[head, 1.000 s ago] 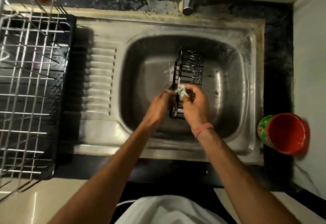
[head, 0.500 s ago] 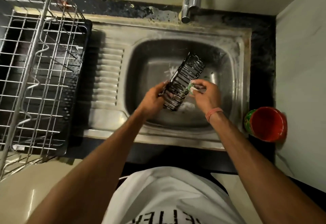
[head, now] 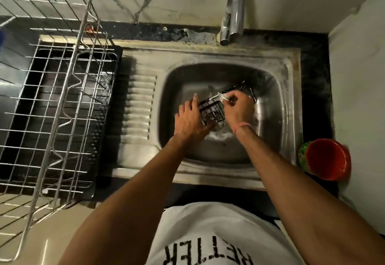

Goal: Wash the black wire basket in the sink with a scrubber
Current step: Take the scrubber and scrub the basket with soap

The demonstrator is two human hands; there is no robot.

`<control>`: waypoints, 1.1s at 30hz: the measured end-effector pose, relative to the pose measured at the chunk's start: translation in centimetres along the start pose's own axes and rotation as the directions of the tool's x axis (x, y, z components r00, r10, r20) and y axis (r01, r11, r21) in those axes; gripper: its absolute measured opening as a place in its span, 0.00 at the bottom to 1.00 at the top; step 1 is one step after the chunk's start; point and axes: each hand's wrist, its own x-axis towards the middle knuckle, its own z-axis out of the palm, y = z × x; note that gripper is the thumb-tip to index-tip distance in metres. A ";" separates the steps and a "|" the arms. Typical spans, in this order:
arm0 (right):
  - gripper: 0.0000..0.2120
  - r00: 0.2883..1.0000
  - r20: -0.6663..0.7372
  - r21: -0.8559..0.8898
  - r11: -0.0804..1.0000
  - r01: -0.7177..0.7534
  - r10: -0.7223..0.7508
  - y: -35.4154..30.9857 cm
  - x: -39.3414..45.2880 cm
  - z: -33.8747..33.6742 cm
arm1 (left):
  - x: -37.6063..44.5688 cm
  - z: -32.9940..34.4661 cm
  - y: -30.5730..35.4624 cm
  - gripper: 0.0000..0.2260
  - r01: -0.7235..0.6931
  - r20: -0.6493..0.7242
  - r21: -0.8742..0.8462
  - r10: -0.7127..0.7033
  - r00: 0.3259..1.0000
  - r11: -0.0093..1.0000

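black wire basket [head: 212,109] was held tilted over the sink [head: 277,106] bowl, near its middle. left hand [head: 190,120] clamped its 8 o'clock end, fingers wrapped on the wires. right hand [head: 238,108] was closed on a pale scrubber [head: 222,97], pressed to the basket's top rim. red cup [head: 328,158] stood at 4 o'clock on the tabletop [head: 316,73].

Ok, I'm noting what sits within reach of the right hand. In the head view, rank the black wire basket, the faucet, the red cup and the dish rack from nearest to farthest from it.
1. Black wire basket: in the sink, right under the right hand.
2. Faucet: straight behind, at the wall.
3. Red cup: on the counter, to the right; not plainly farther than the faucet.
4. Dish rack: far left, beyond the left hand.
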 end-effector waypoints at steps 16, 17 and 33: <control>0.12 0.956 0.059 -0.313 0.904 0.290 -0.286 1.3 3.7 -1.2 | 1.7 1.2 1.8 0.46 0.030 -0.036 0.224 -0.022 0.999 0.974; 0.11 0.980 -0.005 -0.303 0.934 0.188 -0.198 1.9 4.6 -1.9 | 1.7 1.2 1.9 0.46 0.034 -0.030 0.220 -0.029 0.999 0.975; 0.17 0.971 0.124 -0.500 0.832 0.238 -0.203 1.4 6.7 -1.9 | 2.0 1.2 2.2 0.46 0.065 -0.002 0.220 -0.066 0.998 0.973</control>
